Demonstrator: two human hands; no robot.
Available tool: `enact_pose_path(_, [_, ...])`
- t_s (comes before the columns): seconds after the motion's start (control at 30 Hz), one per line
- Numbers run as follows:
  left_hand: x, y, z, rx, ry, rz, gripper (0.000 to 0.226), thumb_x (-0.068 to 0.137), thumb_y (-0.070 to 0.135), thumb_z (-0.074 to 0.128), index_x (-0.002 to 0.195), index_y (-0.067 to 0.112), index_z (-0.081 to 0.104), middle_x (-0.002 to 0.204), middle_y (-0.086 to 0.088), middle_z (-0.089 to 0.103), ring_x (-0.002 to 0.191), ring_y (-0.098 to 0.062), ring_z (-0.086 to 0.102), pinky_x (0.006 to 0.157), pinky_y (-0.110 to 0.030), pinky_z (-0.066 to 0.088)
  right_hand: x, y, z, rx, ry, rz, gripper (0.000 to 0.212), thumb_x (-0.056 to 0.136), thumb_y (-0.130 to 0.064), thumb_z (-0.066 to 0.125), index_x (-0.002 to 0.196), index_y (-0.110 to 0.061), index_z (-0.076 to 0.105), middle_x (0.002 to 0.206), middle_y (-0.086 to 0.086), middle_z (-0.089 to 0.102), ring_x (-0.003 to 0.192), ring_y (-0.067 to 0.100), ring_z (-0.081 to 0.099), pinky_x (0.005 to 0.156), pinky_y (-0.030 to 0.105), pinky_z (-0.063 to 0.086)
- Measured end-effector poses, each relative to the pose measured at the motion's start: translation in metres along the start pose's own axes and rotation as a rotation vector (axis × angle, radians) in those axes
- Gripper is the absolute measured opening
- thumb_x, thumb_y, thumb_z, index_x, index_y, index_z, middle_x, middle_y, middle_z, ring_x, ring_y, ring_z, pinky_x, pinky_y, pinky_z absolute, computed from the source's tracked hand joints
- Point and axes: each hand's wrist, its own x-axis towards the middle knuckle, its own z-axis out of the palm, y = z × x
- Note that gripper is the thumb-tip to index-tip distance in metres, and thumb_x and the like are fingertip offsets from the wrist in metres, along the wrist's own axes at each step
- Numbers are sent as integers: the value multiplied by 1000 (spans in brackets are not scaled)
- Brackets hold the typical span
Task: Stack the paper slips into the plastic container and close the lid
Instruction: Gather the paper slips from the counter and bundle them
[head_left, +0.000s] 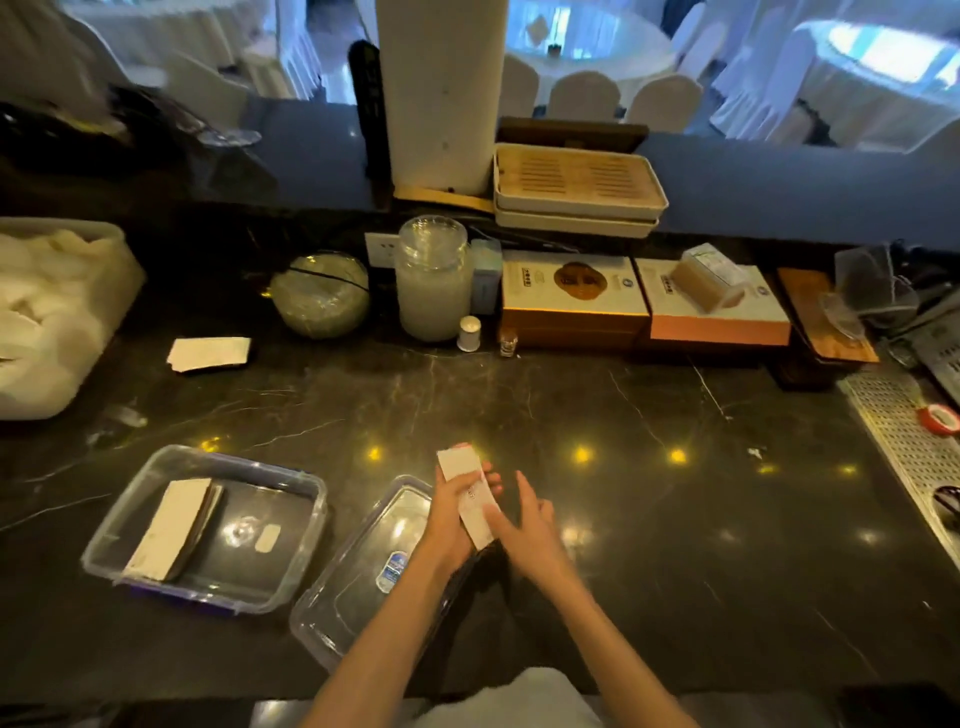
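A clear plastic container (291, 519) sits on the dark counter at the lower left, with a stack of white paper slips (169, 525) leaning against its left side. Its clear lid (358, 577) lies on the counter just right of it, partly under my left forearm. My left hand (452, 512) grips a bundle of white paper slips (467, 493) held on end above the counter. My right hand (524, 525) touches the bundle's lower right edge with its fingers extended. Another small pile of slips (208, 353) lies farther back on the left.
A large white tub (52, 312) stands at the far left. Along the back are a glass bowl (319, 293), a tall jar (431, 278), boxes (571, 296) and stacked trays (576, 182). A perforated metal drain tray (904, 441) runs along the right.
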Motion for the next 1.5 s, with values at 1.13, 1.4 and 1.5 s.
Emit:
enact_pose_path(1.13, [-202, 213, -237, 870, 14, 334, 32, 90, 17, 67, 107, 38, 51, 118, -4, 61, 91, -17, 72, 52, -24, 55, -122, -122, 227, 334, -235, -203, 55, 95, -6, 54, 143, -28, 38, 108, 0, 68, 75, 10, 72, 66, 24, 61])
enact_pose_path(1.4, [-172, 382, -306, 955, 80, 448, 40, 96, 19, 60, 125, 35, 38, 119, -6, 58, 98, -24, 67, 62, -28, 56, -67, -282, 346, 27, -243, -334, 54, 92, -26, 58, 142, -33, 39, 130, -9, 57, 117, 16, 62, 96, 40, 56])
enact_pose_path(1.5, [-146, 431, -320, 948, 83, 460, 36, 96, 16, 58, 122, 33, 41, 118, -2, 57, 102, -19, 66, 68, -33, 59, -45, -320, 373, 64, -203, -311, 45, 94, -23, 57, 137, -32, 45, 133, -8, 57, 126, 16, 56, 95, 33, 56])
